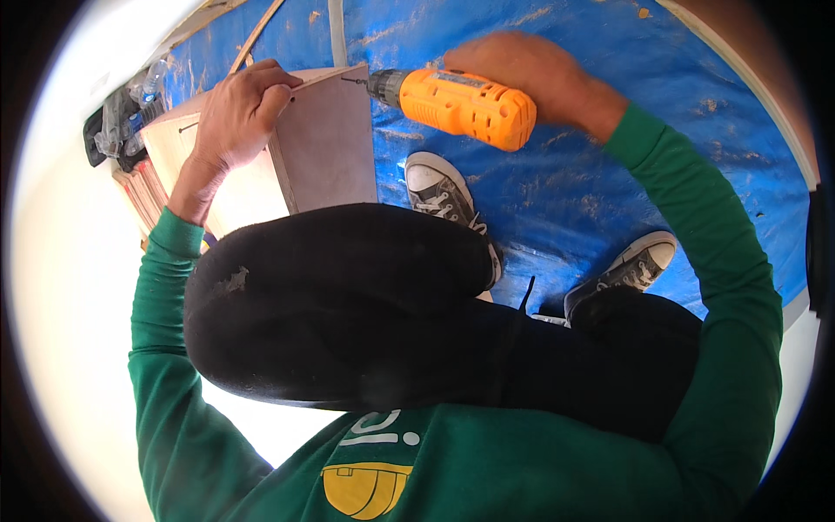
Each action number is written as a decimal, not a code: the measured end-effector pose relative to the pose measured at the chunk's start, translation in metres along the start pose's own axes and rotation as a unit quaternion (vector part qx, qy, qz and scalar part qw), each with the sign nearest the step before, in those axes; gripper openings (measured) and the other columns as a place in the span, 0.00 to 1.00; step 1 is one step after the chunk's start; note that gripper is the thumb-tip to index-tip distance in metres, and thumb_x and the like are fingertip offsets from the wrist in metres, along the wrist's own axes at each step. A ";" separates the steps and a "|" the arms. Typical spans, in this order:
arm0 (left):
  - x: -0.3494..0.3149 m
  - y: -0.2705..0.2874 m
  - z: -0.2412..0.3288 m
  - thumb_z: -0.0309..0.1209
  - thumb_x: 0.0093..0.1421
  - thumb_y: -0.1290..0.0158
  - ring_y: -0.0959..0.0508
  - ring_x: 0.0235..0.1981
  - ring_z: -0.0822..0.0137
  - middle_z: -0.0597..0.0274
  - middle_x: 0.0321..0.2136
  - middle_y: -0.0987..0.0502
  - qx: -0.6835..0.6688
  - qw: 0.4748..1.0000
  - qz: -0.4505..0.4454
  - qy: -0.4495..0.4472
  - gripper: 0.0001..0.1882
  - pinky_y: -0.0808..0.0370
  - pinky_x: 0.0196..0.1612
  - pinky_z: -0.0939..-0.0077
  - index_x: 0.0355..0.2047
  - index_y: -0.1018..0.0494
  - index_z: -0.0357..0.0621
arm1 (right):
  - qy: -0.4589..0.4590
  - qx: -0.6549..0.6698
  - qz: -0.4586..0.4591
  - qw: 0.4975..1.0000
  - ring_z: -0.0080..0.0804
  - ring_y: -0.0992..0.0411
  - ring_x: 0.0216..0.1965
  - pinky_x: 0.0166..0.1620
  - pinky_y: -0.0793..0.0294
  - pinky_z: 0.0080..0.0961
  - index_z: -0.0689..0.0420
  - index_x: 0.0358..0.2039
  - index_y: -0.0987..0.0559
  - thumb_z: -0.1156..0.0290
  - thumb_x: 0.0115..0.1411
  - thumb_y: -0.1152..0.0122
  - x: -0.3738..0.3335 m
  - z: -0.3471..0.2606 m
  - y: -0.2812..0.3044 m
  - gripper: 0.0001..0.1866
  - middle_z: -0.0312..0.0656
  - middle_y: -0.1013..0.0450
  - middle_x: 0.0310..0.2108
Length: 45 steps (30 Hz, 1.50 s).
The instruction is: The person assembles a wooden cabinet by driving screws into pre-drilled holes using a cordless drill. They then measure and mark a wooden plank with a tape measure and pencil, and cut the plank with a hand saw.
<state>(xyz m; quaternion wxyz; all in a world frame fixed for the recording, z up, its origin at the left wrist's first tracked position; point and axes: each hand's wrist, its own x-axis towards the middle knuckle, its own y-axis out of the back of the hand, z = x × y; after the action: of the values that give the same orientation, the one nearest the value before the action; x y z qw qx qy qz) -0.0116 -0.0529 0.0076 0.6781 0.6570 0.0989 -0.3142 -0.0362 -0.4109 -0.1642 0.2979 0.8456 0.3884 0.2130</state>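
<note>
Upper centre, the right hand (pixel 531 74) grips the orange drill (pixel 461 104), its bit at the box (pixel 322 143) edge; the left hand (pixel 239 113) clamps fingers over the box's top, steadying it against the push.

Drill (pixel 465 104) right of wooden box (pixel 304 148) (bit touching), tarp (pixel 609 174) beneath.

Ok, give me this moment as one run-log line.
left hand: gripping wooden box top edge | right hand: holding orange drill | bit at box corner | floor: blue tarp
</note>
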 end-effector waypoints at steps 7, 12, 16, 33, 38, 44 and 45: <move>0.003 -0.002 -0.011 0.39 0.68 0.59 0.13 0.38 0.47 0.51 0.41 0.14 0.037 0.997 0.010 -0.064 0.27 0.17 0.43 0.57 0.40 0.11 0.37 | -0.008 -0.005 -0.052 0.999 0.46 0.14 0.46 0.49 0.13 0.45 0.50 0.52 0.17 0.66 0.60 0.21 0.007 -0.005 0.008 0.20 0.42 0.14 0.40; 0.002 -0.003 -0.015 0.39 0.70 0.59 0.13 0.37 0.47 0.52 0.38 0.15 0.039 0.995 0.018 -0.093 0.25 0.17 0.41 0.57 0.39 0.13 0.37 | -0.062 0.006 -0.147 0.987 0.50 0.14 0.46 0.48 0.15 0.47 0.48 0.52 0.17 0.62 0.68 0.34 0.019 -0.006 0.023 0.13 0.47 0.15 0.41; 0.005 -0.001 -0.018 0.41 0.73 0.62 0.15 0.36 0.49 0.48 0.38 0.19 0.071 0.990 -0.022 -0.120 0.28 0.20 0.41 0.61 0.44 0.16 0.31 | -0.062 -0.013 -0.136 0.989 0.50 0.14 0.44 0.47 0.16 0.47 0.48 0.48 0.17 0.62 0.67 0.35 0.025 -0.011 0.025 0.11 0.45 0.15 0.39; 0.014 -0.002 -0.033 0.15 0.63 0.35 0.12 0.34 0.49 0.42 0.38 0.16 0.154 0.895 0.080 -0.412 0.16 0.12 0.30 0.62 0.42 0.33 0.36 | -0.005 -0.011 -0.106 0.994 0.49 0.14 0.41 0.43 0.17 0.46 0.49 0.45 0.17 0.61 0.67 0.34 0.044 0.003 0.014 0.10 0.46 0.15 0.37; 0.014 -0.002 -0.030 0.15 0.64 0.37 0.12 0.34 0.48 0.42 0.38 0.17 0.140 0.898 0.086 -0.409 0.14 0.13 0.31 0.61 0.42 0.33 0.36 | -0.022 -0.008 -0.116 0.993 0.51 0.14 0.41 0.43 0.17 0.48 0.50 0.45 0.17 0.61 0.68 0.35 0.048 -0.005 0.019 0.10 0.46 0.15 0.37; 0.011 -0.004 -0.028 0.20 0.69 0.42 0.14 0.34 0.46 0.43 0.38 0.17 0.105 0.927 0.063 -0.355 0.08 0.15 0.32 0.60 0.41 0.32 0.35 | -0.020 -0.025 -0.124 0.992 0.52 0.14 0.42 0.44 0.16 0.48 0.51 0.44 0.16 0.60 0.67 0.35 0.052 -0.002 0.011 0.10 0.48 0.15 0.37; 0.009 -0.005 -0.027 0.22 0.71 0.44 0.14 0.34 0.46 0.43 0.38 0.17 0.117 0.921 0.085 -0.362 0.06 0.16 0.32 0.61 0.40 0.32 0.34 | -0.004 -0.026 -0.114 0.993 0.53 0.14 0.43 0.44 0.16 0.49 0.52 0.43 0.16 0.60 0.67 0.35 0.053 0.001 0.008 0.10 0.48 0.15 0.37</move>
<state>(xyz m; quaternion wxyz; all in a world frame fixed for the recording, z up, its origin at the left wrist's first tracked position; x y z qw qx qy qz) 0.0002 -0.0297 -0.0046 0.6097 0.5790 -0.2471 -0.4817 0.0009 -0.3735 -0.1529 0.3438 0.7884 0.4757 0.1842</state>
